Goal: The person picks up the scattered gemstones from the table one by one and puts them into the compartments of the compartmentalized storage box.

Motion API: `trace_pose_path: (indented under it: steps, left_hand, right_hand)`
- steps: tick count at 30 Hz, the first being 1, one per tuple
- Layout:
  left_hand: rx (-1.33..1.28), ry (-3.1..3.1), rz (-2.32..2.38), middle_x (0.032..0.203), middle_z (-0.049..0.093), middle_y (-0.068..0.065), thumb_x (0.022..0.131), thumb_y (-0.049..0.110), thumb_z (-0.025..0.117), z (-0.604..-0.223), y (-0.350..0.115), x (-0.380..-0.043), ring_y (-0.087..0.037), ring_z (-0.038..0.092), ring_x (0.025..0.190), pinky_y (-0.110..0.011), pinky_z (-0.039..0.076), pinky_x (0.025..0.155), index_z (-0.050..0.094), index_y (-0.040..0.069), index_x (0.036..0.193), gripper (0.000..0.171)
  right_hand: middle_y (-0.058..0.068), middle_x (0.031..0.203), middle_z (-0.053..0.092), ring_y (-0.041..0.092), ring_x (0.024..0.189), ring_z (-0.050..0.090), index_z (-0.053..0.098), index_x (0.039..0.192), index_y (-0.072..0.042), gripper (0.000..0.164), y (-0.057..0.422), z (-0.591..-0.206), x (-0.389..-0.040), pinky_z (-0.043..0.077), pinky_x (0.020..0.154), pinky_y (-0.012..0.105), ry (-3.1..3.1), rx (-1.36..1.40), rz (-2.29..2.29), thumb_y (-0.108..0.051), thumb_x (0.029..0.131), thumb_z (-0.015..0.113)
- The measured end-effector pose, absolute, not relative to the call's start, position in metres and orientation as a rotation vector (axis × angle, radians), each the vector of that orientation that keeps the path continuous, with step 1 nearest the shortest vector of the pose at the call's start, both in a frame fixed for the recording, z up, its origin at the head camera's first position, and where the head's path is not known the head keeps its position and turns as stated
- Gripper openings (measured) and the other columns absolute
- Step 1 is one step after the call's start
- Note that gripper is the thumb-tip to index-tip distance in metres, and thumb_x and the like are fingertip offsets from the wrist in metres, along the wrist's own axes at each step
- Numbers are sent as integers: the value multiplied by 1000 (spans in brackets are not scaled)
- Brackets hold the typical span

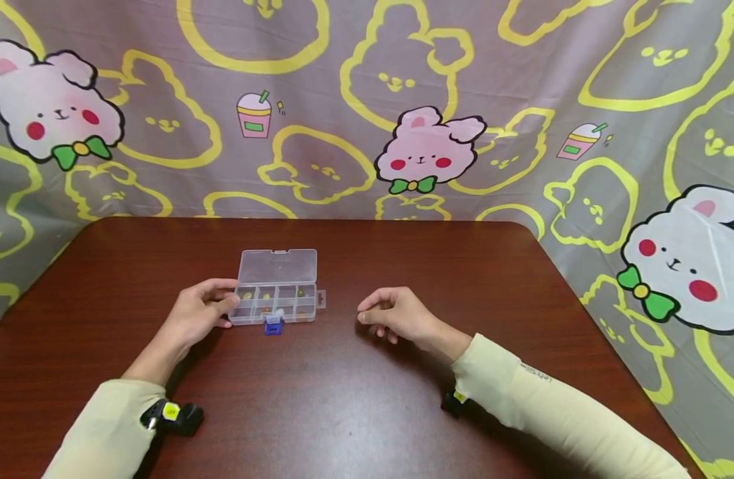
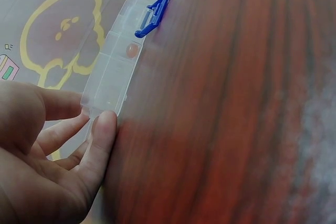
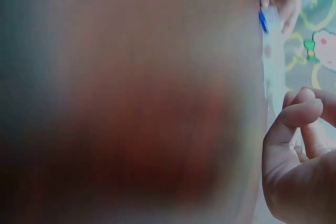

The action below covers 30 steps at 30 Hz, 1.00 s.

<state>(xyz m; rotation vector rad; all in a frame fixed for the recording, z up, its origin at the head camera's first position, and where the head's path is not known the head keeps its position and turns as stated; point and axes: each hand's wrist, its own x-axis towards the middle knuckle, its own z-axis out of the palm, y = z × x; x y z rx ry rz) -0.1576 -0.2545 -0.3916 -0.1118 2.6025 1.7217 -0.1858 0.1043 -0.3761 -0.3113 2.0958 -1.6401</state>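
Note:
A clear plastic compartment box [image 1: 286,309] lies on the table with its lid [image 1: 277,266] raised at the back. Small yellowish, green and orange pieces sit in several of its compartments. A blue latch [image 1: 274,326] hangs at the front edge. My left hand [image 1: 199,313] grips the box's left end, the thumb [image 2: 105,129] at the front corner and the fingers behind it. To the right of the box, apart from it, my right hand [image 1: 397,316] is held with thumb and index fingertips together. Whether something small is between these fingertips cannot be seen.
The brown wooden table [image 1: 343,399] extends around the box and both hands. Behind it hangs a curtain [image 1: 319,100] printed with rabbits and cups. A black wrist camera [image 1: 178,418] is strapped at the left sleeve, another [image 1: 453,402] under the right sleeve.

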Motion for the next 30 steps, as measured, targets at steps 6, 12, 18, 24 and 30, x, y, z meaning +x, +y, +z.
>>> trace_pose_path:
  steps: [6,12,18,24,30]
  left_hand:
    - [-113,2593,1732,112,60,-24,100,6,60,-391,-254,-158,-10,62,77,-29,59,62,53,-9,136,39]
    - [-121,2599,1733,110,61,-23,99,5,61,-391,-254,-157,-9,61,77,-29,59,61,53,-9,136,40]
    - [-124,2588,1743,111,61,-23,99,5,61,-391,-254,-157,-9,61,77,-29,59,61,52,-9,136,40]
    - [-126,2575,1758,112,60,-24,100,5,61,-392,-255,-157,-10,61,76,-28,59,61,52,-9,137,41]
    - [-117,2564,1772,112,61,-24,99,5,61,-392,-254,-159,-11,60,77,-29,59,62,53,-9,136,40]
  right_hand:
    - [12,73,67,12,50,51,72,100,1,13,78,-375,-174,39,39,21,2062,-371,-1644,-3,88,75]
    - [12,73,69,12,49,51,73,101,4,17,49,-372,-171,39,38,22,2038,-413,-1636,-4,87,76]
    - [19,81,72,12,47,50,75,100,3,15,19,-369,-170,38,37,21,2042,-424,-1642,-3,87,76]
    - [23,84,72,12,44,50,77,97,2,10,-11,-369,-172,37,35,20,2037,-398,-1690,-2,87,77]
    - [18,76,72,12,42,50,79,93,-2,7,-34,-365,-175,38,34,21,2081,-333,-1693,-2,86,78]
